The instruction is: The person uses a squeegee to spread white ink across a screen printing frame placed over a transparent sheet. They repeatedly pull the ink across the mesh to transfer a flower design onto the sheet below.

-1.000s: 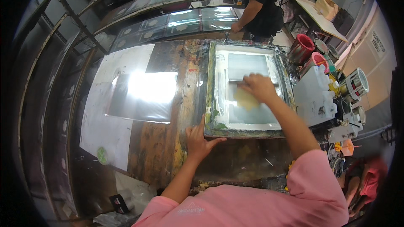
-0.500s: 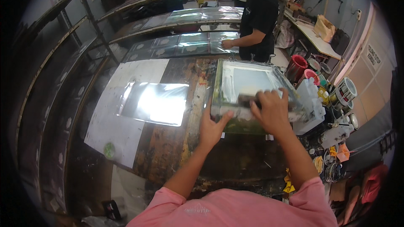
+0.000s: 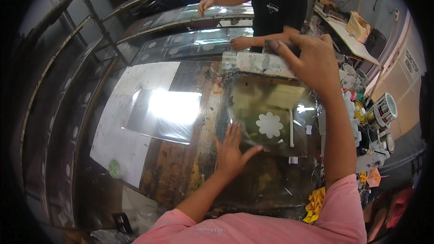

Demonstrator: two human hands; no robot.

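Note:
The screen-printing frame (image 3: pixel 257 63) is tilted up at the right of the table, its near edge raised. My right hand (image 3: pixel 314 63) is closed around a dark squeegee (image 3: pixel 272 46) by that raised edge; its fingertips are partly hidden. Beneath the frame lies a clear plastic sheet (image 3: pixel 246 108) bearing a white flower shape (image 3: pixel 269 124). My left hand (image 3: pixel 231 151) is open, fingers stretched out and thumb spread, at the sheet's left edge. Left of it, a shiny plastic sheet (image 3: pixel 167 115) rests partly on white paper (image 3: pixel 113 135).
A co-worker in a black shirt (image 3: pixel 280 9) stands across the table beside racks holding printed sheets (image 3: pixel 172 50). Paint cans (image 3: pixel 382 107) crowd the right side. A yellow cloth (image 3: pixel 315 204) lies at the near right edge. A round green item (image 3: pixel 114 168) sits on the paper.
The frame has swung up from lying flat, uncovering the flower sheet. My right hand has moved up and away with the squeegee; my left hand has left the frame's side and come nearer.

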